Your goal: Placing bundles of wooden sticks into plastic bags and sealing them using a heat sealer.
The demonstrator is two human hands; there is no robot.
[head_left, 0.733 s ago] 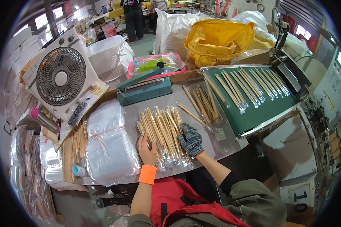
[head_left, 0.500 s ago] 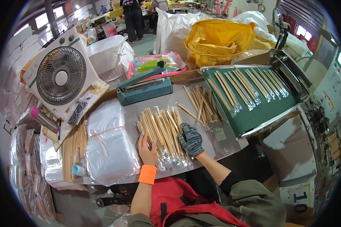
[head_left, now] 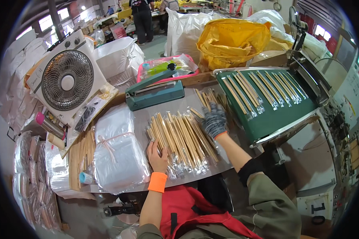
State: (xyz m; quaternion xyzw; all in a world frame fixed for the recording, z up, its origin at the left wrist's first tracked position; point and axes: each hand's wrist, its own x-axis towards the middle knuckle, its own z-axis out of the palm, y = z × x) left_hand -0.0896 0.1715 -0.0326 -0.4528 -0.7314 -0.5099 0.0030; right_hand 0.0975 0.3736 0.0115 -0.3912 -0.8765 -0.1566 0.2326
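A wide pile of wooden sticks in clear plastic sleeves (head_left: 183, 137) lies on the grey table before me. My left hand (head_left: 158, 156) is bare, with an orange wristband, and its open fingers rest against the pile's left edge. Beyond the pile, my right hand (head_left: 215, 120), in a grey knitted glove, reaches over loose wooden sticks (head_left: 203, 97). Its fingers look stretched out on top of them, and the glove hides part of these sticks. On the green belt (head_left: 263, 123) to the right, several sleeved sticks (head_left: 243, 93) lie in a slanting row.
A teal hand sealer (head_left: 155, 95) stands behind the pile. Left of the pile lies a tied stack of clear plastic bags (head_left: 117, 147). A white box fan (head_left: 68, 81) is at far left. A pink tray (head_left: 191, 65) and yellow sack (head_left: 231, 44) are at the back.
My right hand has moved from the pile's right edge, away from me, to the loose sticks. The sleeved pile now spreads further right. My left hand stays at its left edge.
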